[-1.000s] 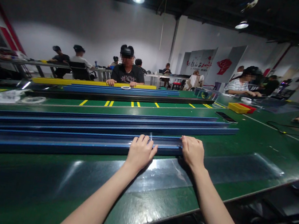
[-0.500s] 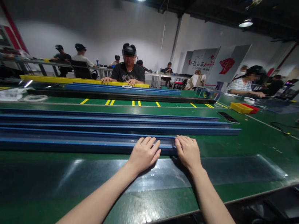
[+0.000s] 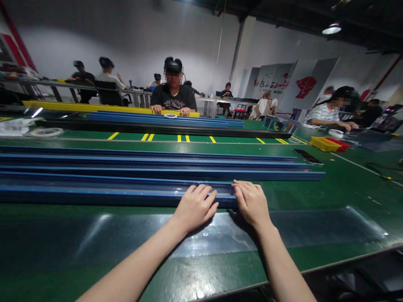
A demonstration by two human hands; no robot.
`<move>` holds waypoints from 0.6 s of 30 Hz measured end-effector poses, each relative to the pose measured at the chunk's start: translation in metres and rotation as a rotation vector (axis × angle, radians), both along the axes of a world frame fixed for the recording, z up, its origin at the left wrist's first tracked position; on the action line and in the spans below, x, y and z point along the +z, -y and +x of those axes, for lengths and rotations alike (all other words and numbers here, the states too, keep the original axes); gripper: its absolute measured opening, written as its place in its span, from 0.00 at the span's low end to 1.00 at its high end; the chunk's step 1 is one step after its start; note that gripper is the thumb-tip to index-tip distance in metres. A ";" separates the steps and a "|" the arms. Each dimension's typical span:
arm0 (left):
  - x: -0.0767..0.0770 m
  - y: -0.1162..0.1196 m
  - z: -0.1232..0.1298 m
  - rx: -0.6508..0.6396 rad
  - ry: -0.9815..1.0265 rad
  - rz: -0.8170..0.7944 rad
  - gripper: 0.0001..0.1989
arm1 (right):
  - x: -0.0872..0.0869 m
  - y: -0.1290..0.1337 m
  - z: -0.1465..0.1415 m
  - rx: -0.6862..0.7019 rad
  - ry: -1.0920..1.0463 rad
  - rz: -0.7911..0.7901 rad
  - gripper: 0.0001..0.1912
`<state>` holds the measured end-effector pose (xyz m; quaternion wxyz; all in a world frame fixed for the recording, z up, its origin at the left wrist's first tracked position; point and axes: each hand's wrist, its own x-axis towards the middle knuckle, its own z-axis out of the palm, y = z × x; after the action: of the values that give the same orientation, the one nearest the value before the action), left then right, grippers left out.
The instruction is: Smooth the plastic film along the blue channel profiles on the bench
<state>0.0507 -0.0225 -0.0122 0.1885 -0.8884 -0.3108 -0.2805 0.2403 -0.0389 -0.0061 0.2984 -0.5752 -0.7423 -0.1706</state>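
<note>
A long blue channel (image 3: pixel 81 186) lies lengthwise on the green table (image 3: pixel 345 189), nearest to me. My left hand (image 3: pixel 197 205) rests over its front edge near the right end, fingers bent across the channel. Close beside it on the right, my right hand (image 3: pixel 251 201) has its fingers curled over the channel's end. Both hands seem to grip the channel, their fingertips partly inside it. In front of the channel, a clear plastic strip (image 3: pixel 310 229) lies flat, passing below my wrists. More blue channels (image 3: pixel 148 164) lie just behind.
Across the table, a person in a black shirt (image 3: pixel 174 97) has both hands at a yellow channel (image 3: pixel 118 109). Blue and black strips (image 3: pixel 189 130) lie before it. A phone (image 3: pixel 308 156), a yellow tray (image 3: pixel 324 145) and a white tape roll (image 3: pixel 46 132) are further off.
My right hand has shifted slightly left along the channel, closer to my left hand. The hands of the person opposite have moved closer together on the yellow channel.
</note>
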 end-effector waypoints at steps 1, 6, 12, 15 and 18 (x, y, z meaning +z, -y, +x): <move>0.001 0.000 0.000 0.006 0.009 0.002 0.14 | 0.000 0.000 0.001 -0.013 -0.003 0.011 0.19; 0.005 0.000 -0.003 0.099 0.044 -0.006 0.13 | 0.001 0.000 0.003 -0.124 -0.010 0.063 0.19; 0.006 0.000 -0.004 0.195 0.052 -0.014 0.13 | 0.001 0.001 0.003 -0.228 0.010 0.053 0.20; 0.005 0.000 -0.005 0.189 0.059 -0.012 0.13 | 0.001 0.001 0.002 -0.208 0.028 0.042 0.20; 0.004 0.000 -0.006 0.170 0.067 -0.013 0.12 | 0.001 0.001 0.001 -0.164 0.022 0.036 0.20</move>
<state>0.0446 -0.0227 -0.0082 0.1952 -0.8500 -0.3933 -0.2910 0.2416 -0.0399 -0.0052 0.2857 -0.6266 -0.6927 -0.2142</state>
